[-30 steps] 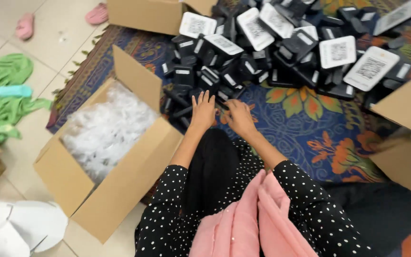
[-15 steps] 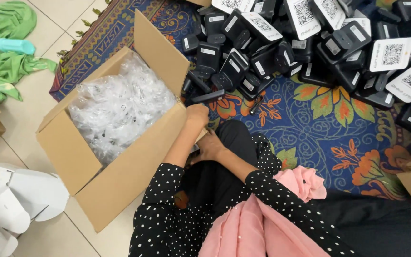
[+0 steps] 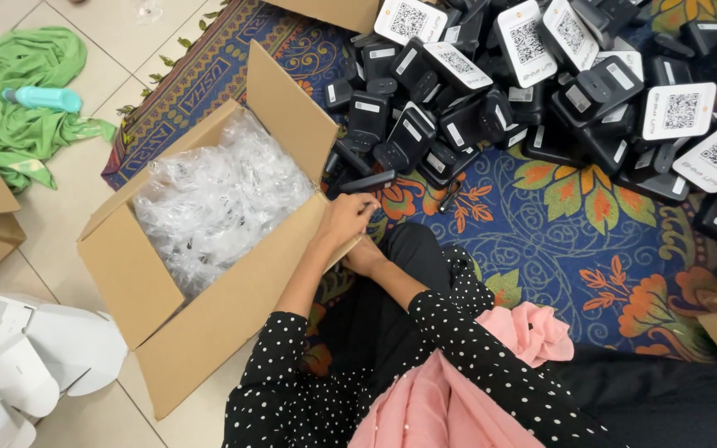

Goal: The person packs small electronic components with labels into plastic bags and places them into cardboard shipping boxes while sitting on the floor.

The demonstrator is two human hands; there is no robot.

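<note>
A slim black device (image 3: 368, 182) is pinched at the fingertips of the left hand (image 3: 346, 217), fingers curled closed around its near end, right at the corner of the open cardboard box (image 3: 168, 332). The device's long axis is laid nearly level across the view, its free end pointed right and slightly up, toward the heap. The right hand (image 3: 365, 255) is tucked just beneath the left, pressed against the box wall; how far it is opened cannot be told, nor whether anything is held in it. Inside the box, crumpled clear plastic bags (image 3: 217, 199) are seen. Beyond, a pile of black devices (image 3: 541, 91) is spread over the patterned rug (image 3: 541, 241). Further left, a green cloth (image 3: 18, 91) with a teal bottle (image 3: 43, 99) is left on the tiled floor.
</note>
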